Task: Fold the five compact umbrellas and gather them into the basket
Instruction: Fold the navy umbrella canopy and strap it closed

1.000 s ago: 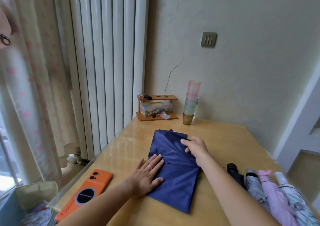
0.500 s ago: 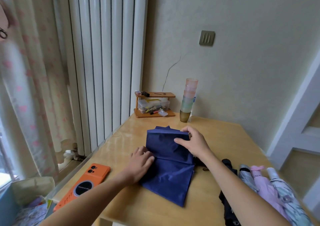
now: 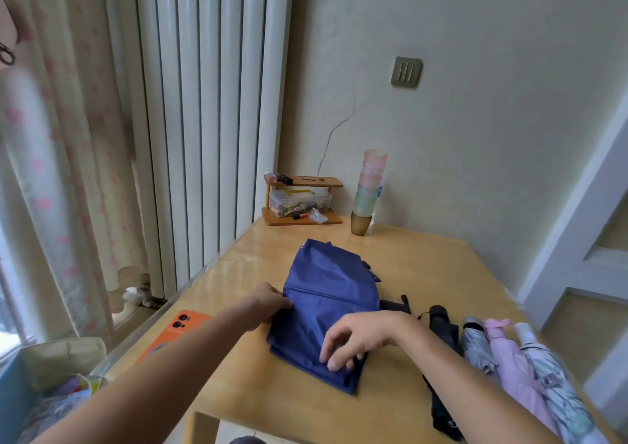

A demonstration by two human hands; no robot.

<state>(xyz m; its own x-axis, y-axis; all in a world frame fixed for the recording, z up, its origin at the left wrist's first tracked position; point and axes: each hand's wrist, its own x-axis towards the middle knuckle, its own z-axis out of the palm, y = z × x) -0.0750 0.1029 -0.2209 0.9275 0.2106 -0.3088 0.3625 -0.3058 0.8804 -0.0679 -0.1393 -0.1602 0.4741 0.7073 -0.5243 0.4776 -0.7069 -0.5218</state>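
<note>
Centrally on the pale wooden table [image 3: 424, 256] lies the flattened navy-blue fabric umbrella [image 3: 326, 294]. The left hand [image 3: 268, 304] pinches its left fold, and the right hand [image 3: 360, 341] sets bent fingers on its near corner, grip unclear. Right of it lies a row of four folded umbrellas [image 3: 503, 352], partly behind the right forearm; left of it, a flat orange phone [image 3: 180, 328].

Orange rectangular phone [image 3: 180, 324]: lower half hidden behind left forearm [image 3: 163, 375].
Black folded umbrella [image 3: 441, 324]: middle hidden behind right forearm [image 3: 475, 386].
White patterned folded umbrella [image 3: 550, 375]: blurred, cut off at bottom edge.
Clear plastic box [image 3: 299, 200]: contents too small to tell.
</note>
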